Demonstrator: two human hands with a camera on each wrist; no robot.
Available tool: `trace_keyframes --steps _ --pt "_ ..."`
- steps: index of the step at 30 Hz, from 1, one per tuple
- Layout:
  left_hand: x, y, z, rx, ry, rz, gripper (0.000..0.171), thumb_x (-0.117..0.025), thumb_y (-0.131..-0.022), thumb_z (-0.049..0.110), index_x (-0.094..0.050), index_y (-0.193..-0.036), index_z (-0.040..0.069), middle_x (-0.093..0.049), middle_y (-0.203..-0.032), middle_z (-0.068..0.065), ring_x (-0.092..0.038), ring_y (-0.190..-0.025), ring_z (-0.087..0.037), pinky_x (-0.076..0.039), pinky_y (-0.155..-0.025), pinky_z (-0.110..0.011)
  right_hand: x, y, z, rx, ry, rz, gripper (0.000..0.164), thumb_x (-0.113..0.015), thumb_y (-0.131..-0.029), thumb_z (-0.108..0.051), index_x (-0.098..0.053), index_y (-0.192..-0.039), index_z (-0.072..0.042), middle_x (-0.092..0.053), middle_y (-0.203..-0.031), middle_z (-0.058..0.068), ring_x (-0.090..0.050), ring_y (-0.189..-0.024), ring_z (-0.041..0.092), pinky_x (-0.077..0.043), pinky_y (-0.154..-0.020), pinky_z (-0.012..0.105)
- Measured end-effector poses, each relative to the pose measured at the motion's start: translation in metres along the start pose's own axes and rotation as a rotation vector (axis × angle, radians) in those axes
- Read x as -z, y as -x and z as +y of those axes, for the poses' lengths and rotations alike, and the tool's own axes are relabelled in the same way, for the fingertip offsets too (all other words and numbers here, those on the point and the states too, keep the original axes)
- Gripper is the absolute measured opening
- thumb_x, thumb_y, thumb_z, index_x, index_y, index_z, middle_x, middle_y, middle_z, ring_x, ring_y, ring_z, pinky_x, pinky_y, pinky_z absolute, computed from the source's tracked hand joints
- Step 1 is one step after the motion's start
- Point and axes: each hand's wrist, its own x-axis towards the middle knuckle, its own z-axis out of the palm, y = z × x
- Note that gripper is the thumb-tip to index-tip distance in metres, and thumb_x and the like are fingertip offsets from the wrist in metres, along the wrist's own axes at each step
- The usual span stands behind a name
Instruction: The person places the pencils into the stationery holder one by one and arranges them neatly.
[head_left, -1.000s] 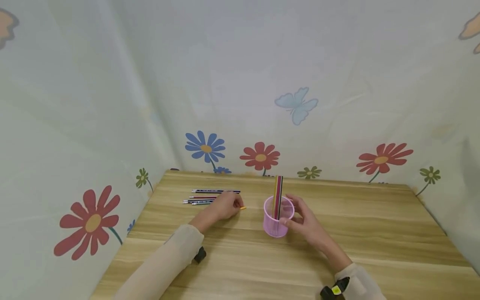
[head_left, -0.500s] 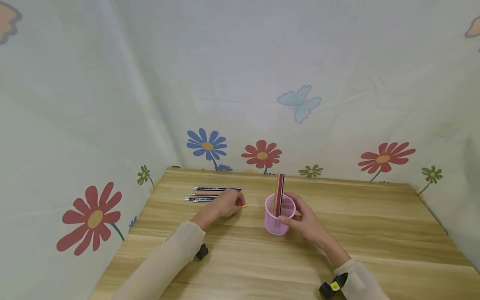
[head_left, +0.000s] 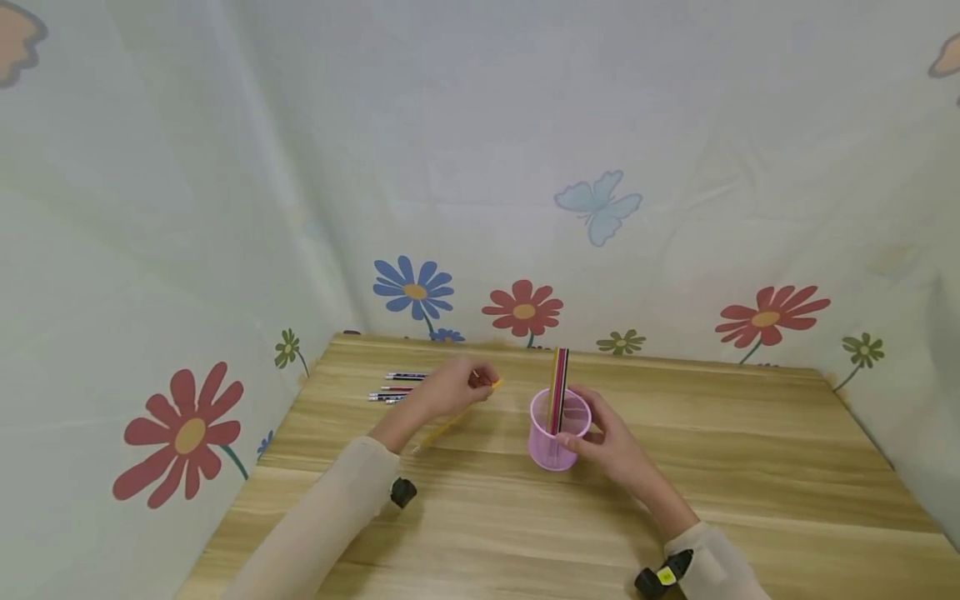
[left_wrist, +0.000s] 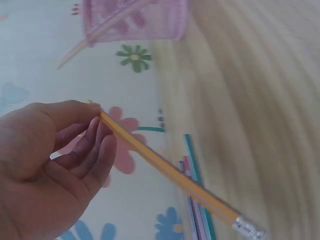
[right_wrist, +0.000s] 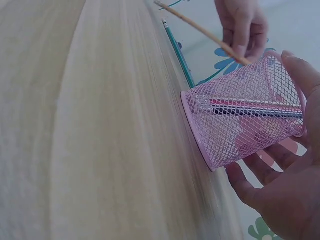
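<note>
My left hand (head_left: 453, 390) pinches a yellow pencil (left_wrist: 172, 170) close to one end, between thumb and fingertips. The pencil slants downward, its metal-banded eraser end lowest. A pink mesh pencil cup (head_left: 546, 452) stands upright on the table, to the right of that hand. My right hand (head_left: 622, 450) grips the cup from its right side, thumb at the rim and the other fingers around the far wall. Several pencils (head_left: 559, 379) stand in the cup, in yellow, red and black tones.
On the wooden table (head_left: 480, 525), left of the cup, several pencils (head_left: 407, 377) lie side by side, partly behind my left hand. A pale curtain (head_left: 480, 167) printed with flowers and a butterfly rises behind the table.
The left hand has lifted the yellow pencil off the table, up and slightly away, so most of its length now shows. The right hand stays on the cup.
</note>
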Motion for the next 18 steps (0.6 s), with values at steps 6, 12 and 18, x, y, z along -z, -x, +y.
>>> trace_keyframes --steps 6,12,18 --pt "0.023 0.006 0.026 -0.09 0.137 0.033 0.013 -0.074 -0.1 0.012 -0.073 -0.112 0.008 -0.073 -0.099 -0.001 -0.069 -0.09 -0.015 -0.059 -0.078 -0.029 0.0 0.0 0.005 0.019 -0.001 0.003 0.075 -0.08 -0.095 -0.006 -0.041 -0.159 -0.012 -0.051 -0.152 0.022 -0.048 -0.137 0.05 -0.054 -0.103 0.043" --pt "0.038 0.015 0.053 -0.152 0.263 0.083 0.015 -0.076 -0.1 0.016 -0.072 -0.114 0.012 -0.073 -0.103 0.001 -0.07 -0.096 -0.016 -0.06 -0.084 -0.031 -0.001 0.0 0.01 0.014 -0.004 0.003 0.076 -0.079 -0.096 -0.007 -0.04 -0.16 -0.014 -0.051 -0.153 0.02 -0.051 -0.135 0.047 -0.055 -0.102 0.04" --pt "0.049 0.017 0.08 -0.236 0.357 0.154 0.016 -0.077 -0.1 0.019 -0.073 -0.114 0.014 -0.074 -0.104 0.0 -0.072 -0.096 -0.019 -0.061 -0.087 -0.033 -0.001 0.0 0.014 0.021 -0.002 0.002 0.074 -0.077 -0.097 -0.008 -0.039 -0.161 -0.014 -0.05 -0.154 0.02 -0.052 -0.136 0.045 -0.054 -0.103 0.039"
